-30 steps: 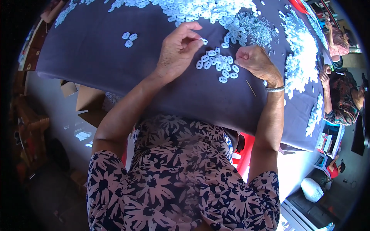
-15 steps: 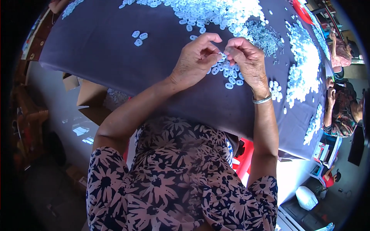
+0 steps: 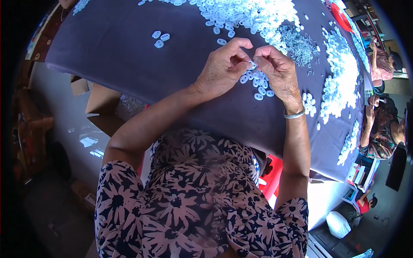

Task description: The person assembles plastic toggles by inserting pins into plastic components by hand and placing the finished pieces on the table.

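My left hand [image 3: 224, 68] pinches a small white oval plastic piece with two holes [image 3: 252, 65] between thumb and forefinger, just above the table. Right beside it, my right hand [image 3: 279, 73] has its thumb and forefinger pressed together close to the piece; anything in that pinch is too small to make out. A silver bangle [image 3: 294, 115] circles my right wrist. Under my fingers lies a small group of similar white pieces [image 3: 261, 90], partly hidden by the right hand. Just beyond it is a heap of tiny metal pins or screws [image 3: 299, 45].
A large heap of white pieces [image 3: 241, 17] covers the far side of the dark tablecloth [image 3: 116, 56]; another heap [image 3: 342, 73] lies at right. Three pieces [image 3: 159, 44] sit apart at left. An open cardboard box [image 3: 103, 103] stands below the left edge. Other people sit along the right.
The view has shifted slightly, so the table's things appear a little to the right. Both hands stay pinched together around the white piece, the fingertips now a bit closer.
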`<state>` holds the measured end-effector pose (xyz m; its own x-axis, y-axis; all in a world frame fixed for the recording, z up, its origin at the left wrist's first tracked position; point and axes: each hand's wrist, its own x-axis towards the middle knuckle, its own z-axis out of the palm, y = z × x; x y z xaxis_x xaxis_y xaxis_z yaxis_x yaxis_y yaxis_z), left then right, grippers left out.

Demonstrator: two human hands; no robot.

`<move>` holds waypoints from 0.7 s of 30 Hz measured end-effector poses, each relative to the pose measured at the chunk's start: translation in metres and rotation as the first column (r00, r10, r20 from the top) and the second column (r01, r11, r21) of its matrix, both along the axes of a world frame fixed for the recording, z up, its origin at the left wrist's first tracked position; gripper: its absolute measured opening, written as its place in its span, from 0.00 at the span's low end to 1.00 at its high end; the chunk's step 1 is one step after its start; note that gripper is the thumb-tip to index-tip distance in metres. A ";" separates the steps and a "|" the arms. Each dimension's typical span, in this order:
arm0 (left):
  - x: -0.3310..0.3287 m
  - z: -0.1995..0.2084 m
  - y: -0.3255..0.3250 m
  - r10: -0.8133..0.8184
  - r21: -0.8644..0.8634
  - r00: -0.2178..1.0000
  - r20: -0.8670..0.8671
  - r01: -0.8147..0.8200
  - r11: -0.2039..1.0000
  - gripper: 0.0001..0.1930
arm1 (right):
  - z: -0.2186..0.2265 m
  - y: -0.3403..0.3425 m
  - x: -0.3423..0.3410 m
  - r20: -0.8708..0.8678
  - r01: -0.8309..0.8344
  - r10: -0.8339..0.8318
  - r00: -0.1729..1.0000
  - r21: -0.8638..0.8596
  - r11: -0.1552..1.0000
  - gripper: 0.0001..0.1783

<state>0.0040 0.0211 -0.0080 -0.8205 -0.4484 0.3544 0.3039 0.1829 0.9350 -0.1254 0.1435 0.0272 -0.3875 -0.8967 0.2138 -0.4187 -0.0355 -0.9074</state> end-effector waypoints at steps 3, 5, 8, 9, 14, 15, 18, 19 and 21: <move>-0.001 -0.001 0.002 0.022 -0.003 0.999 0.033 -0.022 1.000 0.19 | 0.001 -0.001 0.003 -0.034 0.038 -0.037 0.999 0.021 0.999 0.02; -0.001 -0.002 0.003 0.013 0.009 0.999 0.047 -0.013 1.000 0.20 | 0.002 0.000 0.004 -0.033 0.032 -0.031 0.999 0.027 0.999 0.02; -0.002 -0.004 0.002 0.008 -0.025 0.999 0.037 -0.007 1.000 0.21 | 0.003 0.000 0.002 -0.014 0.016 -0.015 1.000 0.064 0.998 0.02; -0.001 -0.003 0.003 0.008 -0.024 0.999 0.038 -0.007 1.000 0.21 | 0.003 0.000 0.000 0.003 0.007 -0.008 1.000 0.091 0.996 0.02; 0.001 0.000 0.003 0.009 -0.006 0.996 0.094 -0.009 1.000 0.17 | 0.001 0.000 -0.005 -0.043 -0.023 0.029 0.999 0.146 0.989 0.02; 0.001 0.000 0.003 0.009 -0.004 0.995 0.095 -0.009 1.000 0.17 | 0.000 0.000 -0.005 -0.051 -0.027 0.036 0.998 0.160 0.987 0.02; 0.001 -0.001 0.004 0.059 -0.082 0.994 0.089 -0.051 0.995 0.10 | 0.006 -0.002 0.000 -0.170 0.003 0.033 0.985 0.203 0.979 0.03; 0.001 0.001 0.004 0.075 -0.082 0.994 0.084 -0.068 0.994 0.07 | 0.008 -0.003 0.001 -0.168 0.003 0.032 0.985 0.203 0.979 0.03; 0.001 0.000 0.004 0.090 -0.082 0.993 0.081 -0.084 0.993 0.05 | 0.009 -0.005 0.005 -0.200 0.056 -0.023 0.980 0.159 0.986 0.04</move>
